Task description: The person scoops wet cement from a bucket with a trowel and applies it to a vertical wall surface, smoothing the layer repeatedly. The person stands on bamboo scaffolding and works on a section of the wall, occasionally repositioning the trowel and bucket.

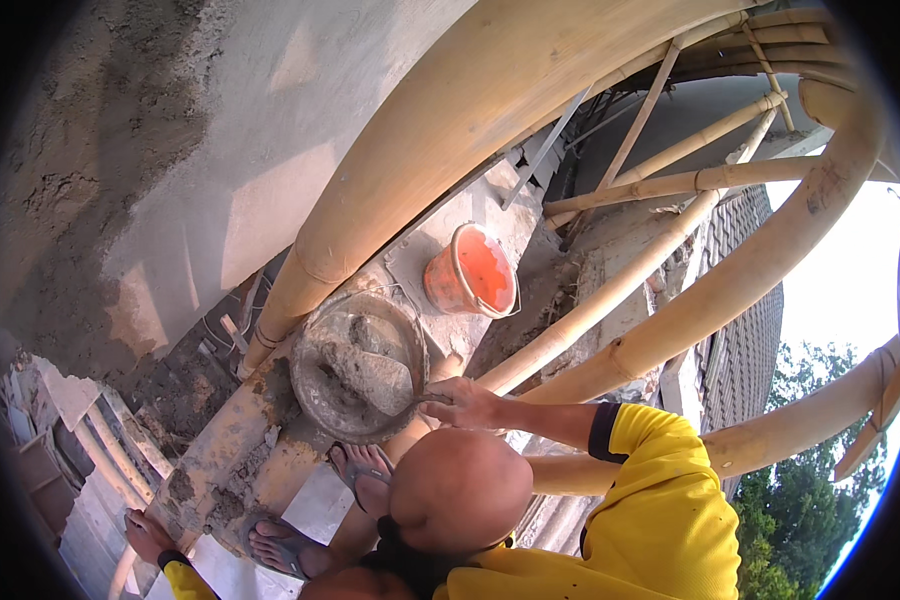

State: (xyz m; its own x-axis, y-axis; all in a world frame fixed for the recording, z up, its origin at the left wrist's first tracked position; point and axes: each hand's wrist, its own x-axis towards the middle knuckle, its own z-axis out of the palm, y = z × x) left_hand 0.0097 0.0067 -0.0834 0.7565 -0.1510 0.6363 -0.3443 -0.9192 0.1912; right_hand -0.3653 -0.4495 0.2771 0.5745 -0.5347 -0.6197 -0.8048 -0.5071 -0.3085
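Note:
My right hand (455, 405) is closed on the dark handle of a mortar-covered trowel (365, 370), whose blade lies in a round dark tub of grey mortar (305, 400). My left hand (148, 535) is at the lower left, fingers curled on the edge of a pale pole or plank, partly hidden. An orange bucket (450, 282) with liquid in it stands beyond the tub on a concrete ledge (510, 210). My bare knee (460, 485) and feet in flip-flops (285, 545) are just below the tub, on a mortar-smeared support (205, 470).
Thick bamboo poles (390, 150) cross overhead and along the right side. A plastered wall (240, 130) with a wet grey patch fills the upper left. Rubble and short poles (110, 450) lie lower left. A tiled roof (745, 340) and trees (795, 510) show beyond the poles at right.

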